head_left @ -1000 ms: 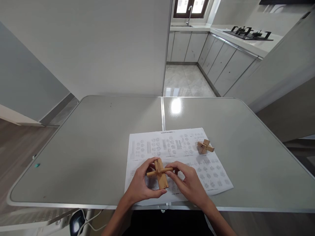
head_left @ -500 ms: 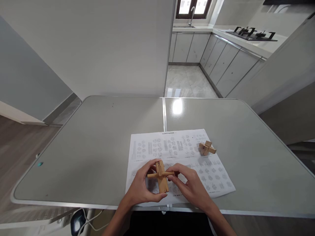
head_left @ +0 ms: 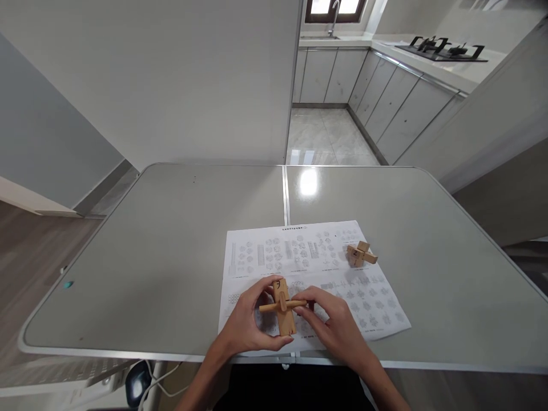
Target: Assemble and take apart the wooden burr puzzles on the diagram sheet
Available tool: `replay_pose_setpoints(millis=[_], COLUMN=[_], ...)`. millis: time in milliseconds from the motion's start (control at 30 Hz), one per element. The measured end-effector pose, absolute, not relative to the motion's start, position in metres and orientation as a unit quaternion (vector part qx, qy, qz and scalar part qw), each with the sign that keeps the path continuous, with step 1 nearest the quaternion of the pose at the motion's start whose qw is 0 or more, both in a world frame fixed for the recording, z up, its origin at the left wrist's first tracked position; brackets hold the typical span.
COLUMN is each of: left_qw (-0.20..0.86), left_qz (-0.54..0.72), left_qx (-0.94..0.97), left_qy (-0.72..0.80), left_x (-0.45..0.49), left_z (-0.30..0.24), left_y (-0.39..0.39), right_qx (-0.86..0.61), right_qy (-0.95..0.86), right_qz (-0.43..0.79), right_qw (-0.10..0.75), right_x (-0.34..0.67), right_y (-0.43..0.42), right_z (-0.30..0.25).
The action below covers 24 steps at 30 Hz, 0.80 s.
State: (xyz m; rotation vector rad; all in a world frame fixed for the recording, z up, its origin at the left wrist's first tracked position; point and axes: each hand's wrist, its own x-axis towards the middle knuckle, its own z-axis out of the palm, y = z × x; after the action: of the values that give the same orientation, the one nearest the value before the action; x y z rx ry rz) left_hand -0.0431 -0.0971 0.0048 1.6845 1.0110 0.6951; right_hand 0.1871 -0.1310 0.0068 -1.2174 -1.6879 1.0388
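Left hand [head_left: 250, 322]: bent in a wide C, fingers at the far end and thumb at the near end of a wooden cross [head_left: 286, 324].
Right hand [head_left: 334, 317]: nearly closed, pinching the cross's right arm.
Wooden cross: above the near part of the printed sheet [head_left: 250, 274] (whether it touches the paper, I cannot tell).
Second wooden piece [head_left: 358, 255]: at the sheet's right edge, toward the far corner.
Table [head_left: 141, 245]: broad to left and right; near edge close to the sheet's.
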Motion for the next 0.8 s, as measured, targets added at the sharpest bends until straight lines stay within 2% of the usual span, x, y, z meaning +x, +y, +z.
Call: replay_pose_setpoints(millis=[633, 800], left_qw=[0.499, 0.458], left_qz=[0.310, 0.341], left_qx=[0.704, 0.704], left_qy=[0.399, 0.422], left_x=[-0.044, -0.042], left_z=[-0.001, -0.004], left_y=[-0.099, -0.102], right_qx=[-0.457, -0.475], right_qy=[-0.635, -0.559], right_qz=[0.487, 0.520], right_qw=[0.388, 0.437], right_x=[0.191, 0.181], right_y=[-0.137, -0.142], right_z=[0.013, 0.004])
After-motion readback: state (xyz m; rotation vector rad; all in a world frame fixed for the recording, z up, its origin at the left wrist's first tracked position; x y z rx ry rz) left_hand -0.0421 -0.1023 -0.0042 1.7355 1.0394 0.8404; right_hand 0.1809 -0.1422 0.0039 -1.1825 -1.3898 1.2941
